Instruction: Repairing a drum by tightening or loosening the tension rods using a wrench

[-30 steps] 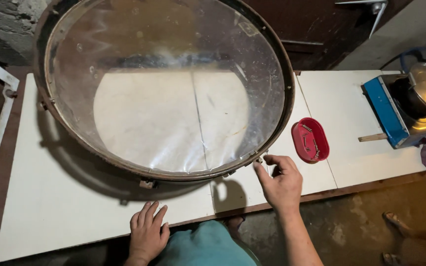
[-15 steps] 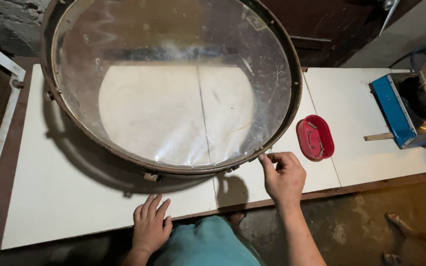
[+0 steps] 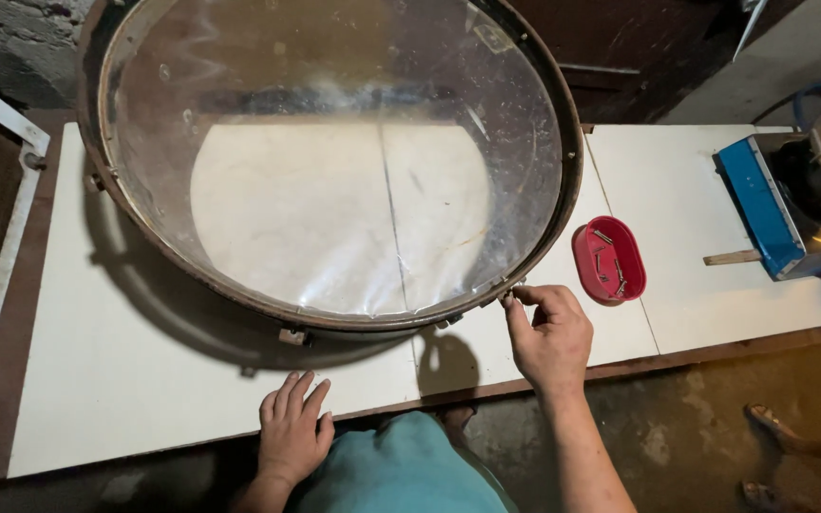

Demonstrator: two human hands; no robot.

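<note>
The right hand [image 3: 548, 337] is pinching its fingers [image 3: 515, 302] narrowly on a small fitting at the drum [image 3: 334, 161] rim. The left hand [image 3: 292, 432] is lying flat, fingers spread, on the white desk [image 3: 125, 380]. A red dish [image 3: 608, 259] is sitting nearby, above a dim concrete floor [image 3: 677, 437].

The drum hoop [image 3: 563, 228] is cut off at the far edge. Whatever the right hand [image 3: 548, 337] pinches is too small to tell; likewise the bits in the red tray [image 3: 583, 261].
</note>
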